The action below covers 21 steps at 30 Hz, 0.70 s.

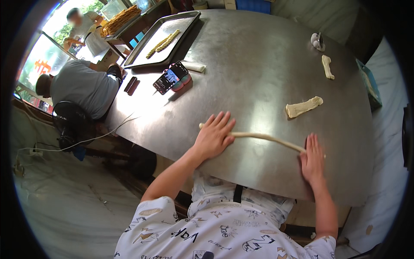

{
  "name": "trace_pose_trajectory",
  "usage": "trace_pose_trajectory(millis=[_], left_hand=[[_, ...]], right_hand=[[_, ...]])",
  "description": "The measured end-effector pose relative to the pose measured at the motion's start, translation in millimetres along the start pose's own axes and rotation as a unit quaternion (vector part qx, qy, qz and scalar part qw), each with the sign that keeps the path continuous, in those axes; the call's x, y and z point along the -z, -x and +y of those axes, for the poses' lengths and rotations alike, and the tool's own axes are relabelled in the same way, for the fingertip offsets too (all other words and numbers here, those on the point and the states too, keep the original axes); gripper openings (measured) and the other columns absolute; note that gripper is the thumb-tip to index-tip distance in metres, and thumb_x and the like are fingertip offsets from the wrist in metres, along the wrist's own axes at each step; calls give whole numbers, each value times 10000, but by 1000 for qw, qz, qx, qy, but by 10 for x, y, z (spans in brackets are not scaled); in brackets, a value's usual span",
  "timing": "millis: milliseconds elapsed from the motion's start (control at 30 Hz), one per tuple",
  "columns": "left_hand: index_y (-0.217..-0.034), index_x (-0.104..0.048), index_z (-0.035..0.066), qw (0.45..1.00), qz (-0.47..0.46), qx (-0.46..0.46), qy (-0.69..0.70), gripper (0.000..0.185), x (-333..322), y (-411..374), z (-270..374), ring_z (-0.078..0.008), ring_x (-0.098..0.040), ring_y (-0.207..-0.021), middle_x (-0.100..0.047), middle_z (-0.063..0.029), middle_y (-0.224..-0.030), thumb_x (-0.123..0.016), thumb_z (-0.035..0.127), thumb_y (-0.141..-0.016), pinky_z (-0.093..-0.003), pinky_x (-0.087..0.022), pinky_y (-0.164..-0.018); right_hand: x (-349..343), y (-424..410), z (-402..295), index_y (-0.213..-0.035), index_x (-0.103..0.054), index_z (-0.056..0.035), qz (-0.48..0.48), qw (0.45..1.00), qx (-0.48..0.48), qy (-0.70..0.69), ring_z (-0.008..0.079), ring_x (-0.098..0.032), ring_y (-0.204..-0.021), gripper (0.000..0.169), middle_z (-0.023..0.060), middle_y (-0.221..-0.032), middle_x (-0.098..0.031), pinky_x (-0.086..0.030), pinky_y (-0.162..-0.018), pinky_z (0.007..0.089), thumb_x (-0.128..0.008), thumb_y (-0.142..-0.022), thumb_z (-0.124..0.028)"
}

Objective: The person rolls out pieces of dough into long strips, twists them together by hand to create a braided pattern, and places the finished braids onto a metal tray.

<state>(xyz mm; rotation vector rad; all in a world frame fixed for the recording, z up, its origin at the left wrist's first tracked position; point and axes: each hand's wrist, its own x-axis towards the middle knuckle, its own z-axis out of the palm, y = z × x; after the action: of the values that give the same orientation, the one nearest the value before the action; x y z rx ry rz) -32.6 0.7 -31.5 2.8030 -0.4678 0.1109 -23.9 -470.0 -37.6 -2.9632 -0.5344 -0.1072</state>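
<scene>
A long thin rope of dough (263, 136) lies across the metal tabletop (239, 81), bowed slightly between my hands. My left hand (215, 134) is flat on its left part, fingers extended, with the tip showing past the fingers. Flat over the right end rests my right hand (313, 158), a little blurred; a small bit of dough shows beyond it. Neither hand grips the rope. Beyond my right hand lies a thick flattened strip of dough (304, 106), and farther back a smaller dough piece (328, 67).
A black-rimmed tray (161, 61) with twisted dough strands (168, 40) stands at the back left. Nearer are a phone (170, 77) on a stand and a dark object (131, 85). A white cable crosses the left edge. One person (84, 84) sits at the left; another stands behind.
</scene>
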Motion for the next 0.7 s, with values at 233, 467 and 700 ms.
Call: trace_pose_trajectory(millis=[233,467,700], left_hand=[[-1677,-505,214,996,-51,53,-53,655,171,-460,138,-443,-265,-1669,-311,-210,-1804,-560,556,-1120,-590,-228,-1342],[-1645,-515,80,981,64,15,182,599,-40,-614,262,-387,-353,-1642,-445,-173,-1741,-514,429,-1159,-476,-288,-1341],[-1670,-513,171,994,38,60,-83,660,-94,39,497,-475,-266,-1661,-428,-175,-1754,-482,554,-1133,-655,-171,-1340]], right_hand=[[113,-586,-129,-1674,-410,31,42,998,-45,-10,426,-278,-1672,666,250,-1779,-342,-209,-1353,604,-570,-1103,-271],[-235,-1385,-2047,-1617,-484,50,14,981,131,-141,386,-341,-1648,603,225,-1745,-420,-269,-1323,630,-524,-1108,-272],[-308,-887,-1938,-1635,-476,12,20,981,176,-73,344,-380,-1634,665,184,-1743,-440,-266,-1320,639,-573,-1104,-376]])
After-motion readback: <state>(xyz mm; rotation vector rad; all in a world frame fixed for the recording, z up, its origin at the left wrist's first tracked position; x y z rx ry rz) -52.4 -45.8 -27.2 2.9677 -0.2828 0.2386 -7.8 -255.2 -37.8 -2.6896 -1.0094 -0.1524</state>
